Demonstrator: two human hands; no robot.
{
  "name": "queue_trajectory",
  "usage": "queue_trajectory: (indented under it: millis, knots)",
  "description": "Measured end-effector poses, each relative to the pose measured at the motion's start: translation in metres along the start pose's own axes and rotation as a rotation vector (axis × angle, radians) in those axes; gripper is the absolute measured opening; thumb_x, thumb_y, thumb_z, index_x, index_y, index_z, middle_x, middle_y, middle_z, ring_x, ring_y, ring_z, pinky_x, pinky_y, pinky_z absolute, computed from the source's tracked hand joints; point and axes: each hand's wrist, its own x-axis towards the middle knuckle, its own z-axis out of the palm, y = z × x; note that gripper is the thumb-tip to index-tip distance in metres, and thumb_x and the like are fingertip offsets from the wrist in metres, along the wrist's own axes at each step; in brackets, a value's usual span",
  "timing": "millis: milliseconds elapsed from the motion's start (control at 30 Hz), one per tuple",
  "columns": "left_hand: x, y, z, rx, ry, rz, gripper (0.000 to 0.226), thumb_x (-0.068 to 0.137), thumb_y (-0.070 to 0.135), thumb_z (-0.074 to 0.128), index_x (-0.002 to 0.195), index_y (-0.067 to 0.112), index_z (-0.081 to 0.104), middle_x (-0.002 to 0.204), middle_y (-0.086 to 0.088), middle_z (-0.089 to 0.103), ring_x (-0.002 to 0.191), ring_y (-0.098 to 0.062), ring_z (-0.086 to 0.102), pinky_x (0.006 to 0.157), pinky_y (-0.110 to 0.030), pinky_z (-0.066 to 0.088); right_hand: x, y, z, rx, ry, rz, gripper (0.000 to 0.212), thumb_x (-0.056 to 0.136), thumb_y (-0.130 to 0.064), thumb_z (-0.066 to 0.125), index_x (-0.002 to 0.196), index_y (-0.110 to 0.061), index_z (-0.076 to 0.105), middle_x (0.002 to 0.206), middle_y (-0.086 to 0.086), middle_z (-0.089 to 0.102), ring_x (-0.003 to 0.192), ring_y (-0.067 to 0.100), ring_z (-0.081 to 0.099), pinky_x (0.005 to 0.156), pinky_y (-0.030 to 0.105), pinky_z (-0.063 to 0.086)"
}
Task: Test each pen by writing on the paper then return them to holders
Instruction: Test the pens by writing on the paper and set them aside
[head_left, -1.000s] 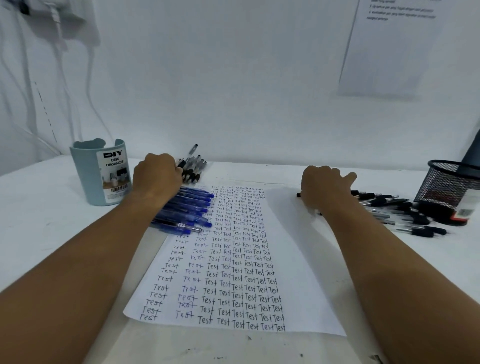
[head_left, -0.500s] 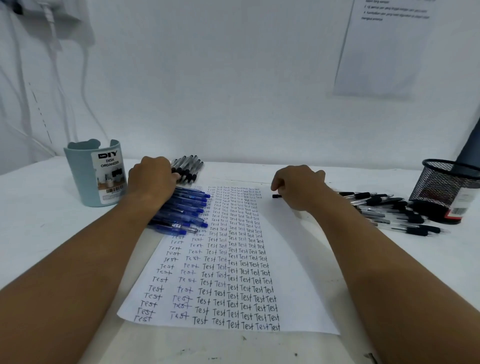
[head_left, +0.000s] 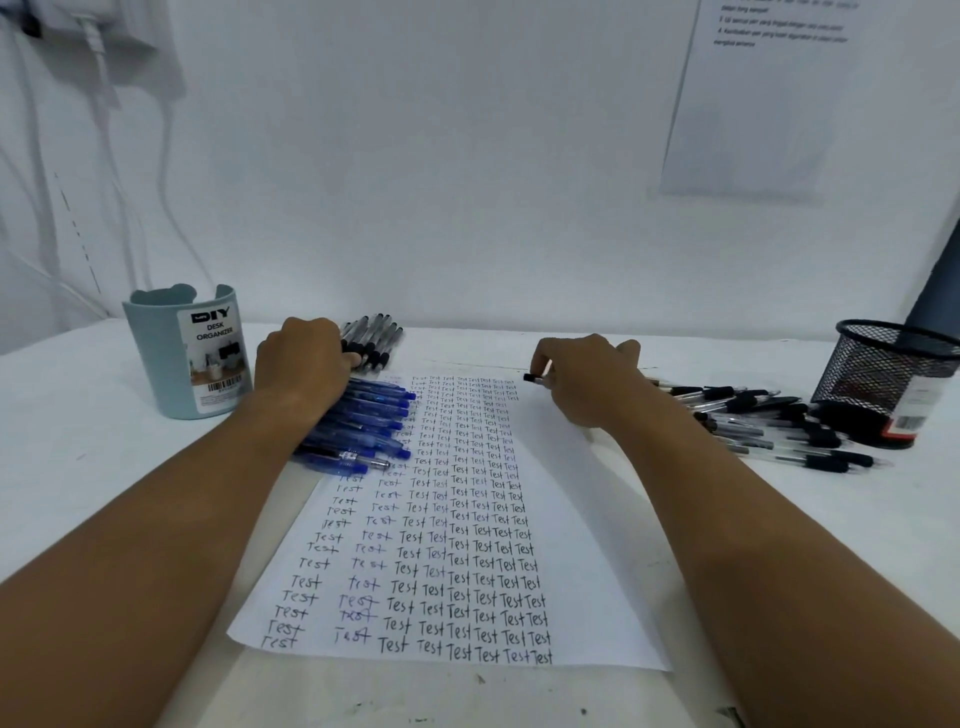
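Note:
The white paper (head_left: 582, 519) lies in front of me, covered with columns of the word "Test". My right hand (head_left: 587, 379) pinches a black pen (head_left: 531, 378) over the paper's top edge, right of the last column. My left hand (head_left: 304, 364) rests on a row of blue pens (head_left: 374, 421) at the paper's top-left corner. Its curled fingers touch a row of black pens (head_left: 376, 338) behind; what the fingers hold, if anything, is hidden. A teal desk organizer (head_left: 187, 353) stands to the left and a black mesh holder (head_left: 893, 364) to the right.
A loose pile of black pens (head_left: 769, 421) lies on the white table (head_left: 78, 441) between my right hand and the mesh holder. The white wall stands close behind. Cables hang at the far left. A dark pole (head_left: 935, 291) leans behind the mesh holder.
My right hand has come left from the black pen pile to the paper's top, carrying a black pen. My left hand has stayed by the blue and black pen rows.

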Motion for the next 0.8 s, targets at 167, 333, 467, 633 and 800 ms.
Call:
queue_trajectory:
  millis: [167,333,467,633,800]
  knots:
    - [-0.001,0.003,-0.001,0.009,0.02,0.017,0.034,0.091,0.036,0.063,0.091,0.002,0.068,0.085,-0.016,0.067,0.08,-0.033,0.062,0.074,-0.038,0.051,0.001,-0.006,-0.004,0.181,0.232,-0.173,0.028,0.098,-0.012,0.045,0.122,-0.025,0.052,0.109,0.002,0.054,0.095,0.029,0.06,0.086,0.039,0.039]
    - [-0.004,0.012,-0.002,-0.097,0.081,0.173,0.024,0.092,0.032,0.062,0.093,0.009,0.07,0.088,-0.011,0.069,0.088,-0.03,0.06,0.081,-0.041,0.05,0.001,-0.013,-0.008,0.361,0.376,-0.158,0.038,0.101,-0.015,0.04,0.138,-0.026,0.045,0.107,0.002,0.039,0.079,0.033,0.055,0.075,0.039,0.048]
    - [-0.013,0.027,-0.002,-0.177,-0.029,0.417,0.021,0.091,0.037,0.061,0.096,0.02,0.071,0.092,0.0,0.066,0.092,-0.019,0.053,0.09,-0.039,0.043,0.0,-0.015,-0.014,0.607,0.414,-0.035,0.028,0.095,-0.016,0.049,0.12,-0.022,0.061,0.079,0.003,0.057,0.072,0.017,0.053,0.071,0.026,0.046]
    - [-0.021,0.039,0.0,-0.154,-0.146,0.589,0.023,0.093,0.042,0.057,0.106,0.029,0.07,0.103,0.009,0.068,0.107,-0.015,0.053,0.102,-0.041,0.033,-0.003,-0.012,-0.024,1.256,0.38,0.253,0.019,0.088,-0.013,0.055,0.103,-0.022,0.062,0.078,0.008,0.069,0.046,0.01,0.043,0.045,0.022,0.037]
    - [-0.024,0.042,-0.004,-0.199,-0.244,0.662,0.022,0.095,0.034,0.057,0.109,0.025,0.071,0.106,0.009,0.07,0.099,-0.01,0.059,0.096,-0.038,0.042,0.001,-0.002,-0.022,1.602,0.314,0.36,0.015,0.098,-0.01,0.054,0.112,-0.005,0.056,0.084,0.008,0.072,0.06,0.016,0.053,0.054,0.025,0.05]
